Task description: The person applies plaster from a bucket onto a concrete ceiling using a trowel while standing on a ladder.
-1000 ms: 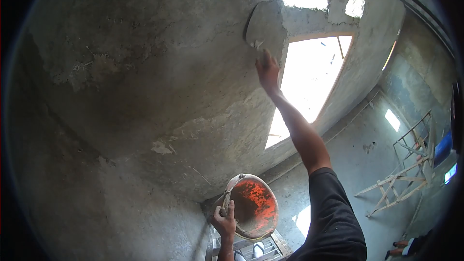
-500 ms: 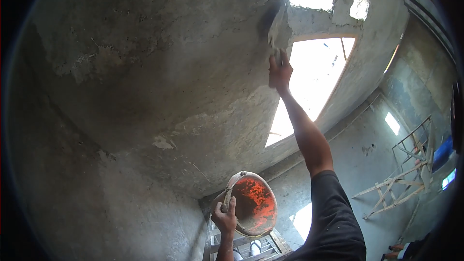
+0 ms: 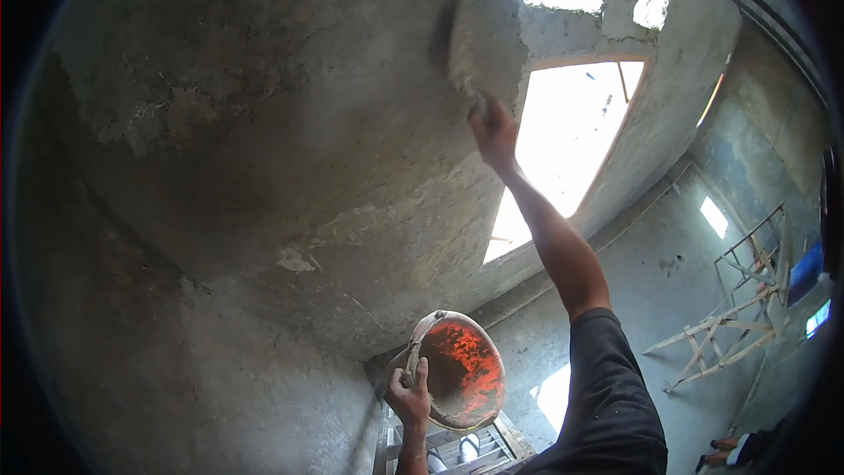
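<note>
My right hand (image 3: 494, 134) is raised high and closed around the handle of a trowel (image 3: 462, 51). The trowel's blade, blurred by motion, is at the rough grey wall (image 3: 290, 141), left of the large window opening. A darker plastered patch (image 3: 498, 33) shows between the blade and the openings. Low in the view, my left hand (image 3: 410, 398) grips a bucket (image 3: 480, 368) at its near-side rim and handle. The bucket is tilted towards me, its orange inside coated with grey mortar; how much lies at the bottom is hard to make out.
Below the bucket are slatted boards (image 3: 494, 450) with my feet on them. Bright window openings (image 3: 571, 145) break the wall at right. A wooden trestle scaffold (image 3: 730, 334) and a blue drum (image 3: 804, 274) stand far right. Another person's feet (image 3: 719, 456) show at lower right.
My right hand has swept the trowel leftwards along the wall, away from the window openings. My left hand and the bucket have stayed almost in place.
</note>
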Demonstrator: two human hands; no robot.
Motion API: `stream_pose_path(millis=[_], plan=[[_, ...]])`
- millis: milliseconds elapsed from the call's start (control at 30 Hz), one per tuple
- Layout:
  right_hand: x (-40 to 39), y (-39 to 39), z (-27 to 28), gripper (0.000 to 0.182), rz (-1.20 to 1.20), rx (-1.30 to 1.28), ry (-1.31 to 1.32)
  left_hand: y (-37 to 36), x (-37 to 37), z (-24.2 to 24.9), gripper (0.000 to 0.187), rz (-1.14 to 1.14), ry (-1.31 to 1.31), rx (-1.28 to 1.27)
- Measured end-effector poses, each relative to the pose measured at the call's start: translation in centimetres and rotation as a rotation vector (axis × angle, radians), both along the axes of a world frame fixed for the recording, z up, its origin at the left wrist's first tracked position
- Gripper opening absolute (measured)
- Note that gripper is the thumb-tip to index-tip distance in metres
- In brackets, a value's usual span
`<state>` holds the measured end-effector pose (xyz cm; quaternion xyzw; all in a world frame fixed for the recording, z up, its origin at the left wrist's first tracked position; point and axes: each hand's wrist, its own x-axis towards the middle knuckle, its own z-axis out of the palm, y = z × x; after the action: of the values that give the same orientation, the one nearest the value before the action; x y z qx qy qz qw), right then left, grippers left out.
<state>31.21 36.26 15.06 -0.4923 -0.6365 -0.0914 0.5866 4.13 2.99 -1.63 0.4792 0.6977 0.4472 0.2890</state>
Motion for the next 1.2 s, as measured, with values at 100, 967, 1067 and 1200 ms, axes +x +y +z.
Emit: stream_pose_path(millis=[100, 967, 1067, 1200], plan=[[3.2, 3.2, 1.4, 0.04, -0.172, 0.068, 0.211, 0.2, 0.0, 0.1, 0.047, 0.0, 0.019, 0.011], [7.5, 3.1, 5.7, 0.045, -0.185, -0.15, 0.265, 0.5, -0.1, -1.2, 0.041, -0.014, -0.02, 0.04], [7.2, 0.7, 5.9, 0.045, -0.158, -0.22, 0.235, 0.4, -0.5, -0.9, 0.04, -0.032, 0.064, -0.122], [6.9, -1.7, 2.3, 0.05, -0.071, -0.246, 0.018, 0.4, -0.1, -0.8, 0.041, -0.044, 0.056, -0.058]])
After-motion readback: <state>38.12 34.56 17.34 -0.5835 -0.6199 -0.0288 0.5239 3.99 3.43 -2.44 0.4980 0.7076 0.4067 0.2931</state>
